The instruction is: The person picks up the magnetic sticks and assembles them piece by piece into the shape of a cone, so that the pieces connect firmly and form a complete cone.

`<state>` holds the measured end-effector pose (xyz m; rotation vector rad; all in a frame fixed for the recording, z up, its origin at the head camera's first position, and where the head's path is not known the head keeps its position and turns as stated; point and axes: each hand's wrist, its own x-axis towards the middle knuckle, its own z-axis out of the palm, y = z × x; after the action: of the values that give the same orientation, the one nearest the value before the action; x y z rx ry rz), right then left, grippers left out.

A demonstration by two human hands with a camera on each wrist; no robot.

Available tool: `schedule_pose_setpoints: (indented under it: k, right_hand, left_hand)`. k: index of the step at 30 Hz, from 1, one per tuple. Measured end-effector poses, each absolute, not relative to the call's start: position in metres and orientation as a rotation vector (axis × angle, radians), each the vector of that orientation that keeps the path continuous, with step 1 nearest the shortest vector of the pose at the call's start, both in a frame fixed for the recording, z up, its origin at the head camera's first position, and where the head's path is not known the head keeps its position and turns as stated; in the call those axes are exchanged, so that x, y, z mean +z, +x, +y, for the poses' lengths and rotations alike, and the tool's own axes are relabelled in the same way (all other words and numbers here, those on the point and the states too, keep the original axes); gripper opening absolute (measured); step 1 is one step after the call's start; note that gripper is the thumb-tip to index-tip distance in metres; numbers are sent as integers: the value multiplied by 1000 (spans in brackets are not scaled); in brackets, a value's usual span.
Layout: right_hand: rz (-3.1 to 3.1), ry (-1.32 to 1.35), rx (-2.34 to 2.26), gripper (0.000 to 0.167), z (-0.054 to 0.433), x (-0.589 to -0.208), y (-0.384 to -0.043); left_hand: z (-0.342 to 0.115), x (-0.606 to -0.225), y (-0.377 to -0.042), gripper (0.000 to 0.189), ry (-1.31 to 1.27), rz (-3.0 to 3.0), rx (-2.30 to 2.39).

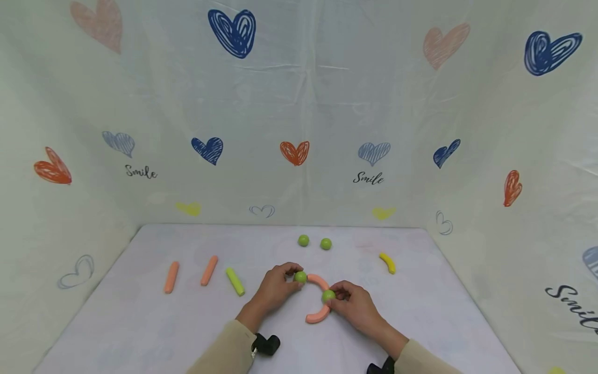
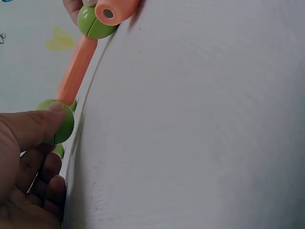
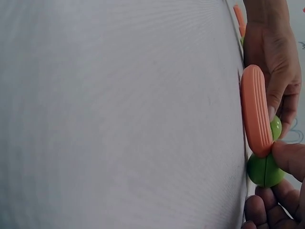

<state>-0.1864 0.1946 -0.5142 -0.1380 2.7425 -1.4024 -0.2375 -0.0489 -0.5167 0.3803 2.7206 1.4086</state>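
Note:
Two curved orange pieces, the far one [image 1: 318,281] and the near one [image 1: 317,315], form an arc open to the left. Between them sits a green ball [image 1: 328,296], which my right hand [image 1: 357,306] pinches between thumb and fingers. At the far piece's left end my left hand [image 1: 275,286] pinches another green ball [image 1: 300,277]. The left wrist view shows the thumb pressed on this ball [image 2: 66,125]. A dark round spot marks the end of the near curved piece [image 2: 116,10]. In the right wrist view that near piece [image 3: 256,109] is ribbed and meets the right-hand ball [image 3: 265,171].
Left on the table [image 1: 140,332] lie two straight orange sticks [image 1: 171,277] [image 1: 209,270] and a yellow-green stick [image 1: 235,281]. Two loose green balls [image 1: 303,240] [image 1: 326,243] sit farther back. A small curved yellow piece [image 1: 387,263] is at the right. A heart-printed sheet [image 1: 261,109] hangs behind.

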Motion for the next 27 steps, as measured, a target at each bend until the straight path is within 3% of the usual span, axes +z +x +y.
schedule_pose_setpoints:
  k: [27]
  right_hand:
    - [2732,-131,-1385,32,194,-513,-182]
  left_hand:
    - [-44,-518,-234,36,445,2767,1367]
